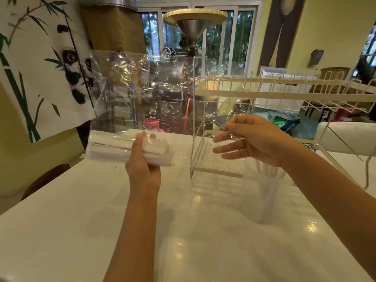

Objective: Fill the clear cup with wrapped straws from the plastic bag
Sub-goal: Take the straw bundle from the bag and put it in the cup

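My left hand [142,159] grips a bundle of white wrapped straws [109,149] through the bottom of a clear plastic bag [142,88]. I hold the bundle just above the table. The bag's loose sheet rises and stretches to the right. My right hand [250,139] pinches the bag's right edge between thumb and forefinger, with the other fingers spread. The clear cup [264,198] stands on the table under my right wrist. It looks blurred, and faint white straws seem to stand inside it.
A tall clear acrylic box [194,110] stands on the white table [71,220] between my hands. A white wire rack [284,94] spans the right side at hand height. A metal machine with a funnel [193,29] and a panda curtain [40,68] lie beyond the table.
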